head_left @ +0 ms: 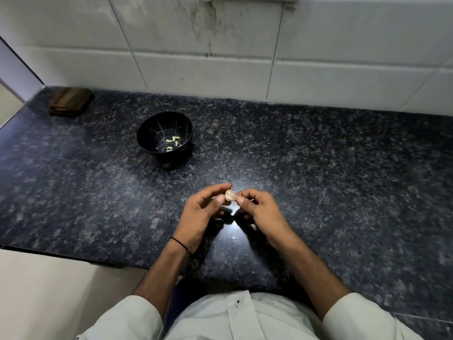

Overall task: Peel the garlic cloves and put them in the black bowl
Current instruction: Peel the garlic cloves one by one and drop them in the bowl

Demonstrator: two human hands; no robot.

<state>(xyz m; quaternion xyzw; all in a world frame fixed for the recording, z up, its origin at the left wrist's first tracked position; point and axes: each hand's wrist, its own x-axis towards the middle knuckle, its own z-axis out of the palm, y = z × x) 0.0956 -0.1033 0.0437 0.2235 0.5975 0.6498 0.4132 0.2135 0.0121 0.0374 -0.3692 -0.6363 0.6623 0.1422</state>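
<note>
No lettering, label, brand, number or sign legible anywhere: none on the bowl [149, 133], table [318, 168], wall tiles [318, 77] or shirt [245, 320].

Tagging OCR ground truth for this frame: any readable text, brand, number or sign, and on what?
None readable.
black bowl: only pale line pattern, no lettering.
brown object back left: blurred, no print can be made out.
garlic clove, pinched by left hand and right hand: no marks.
wall tiles, counter, white shirt: no text.
</note>
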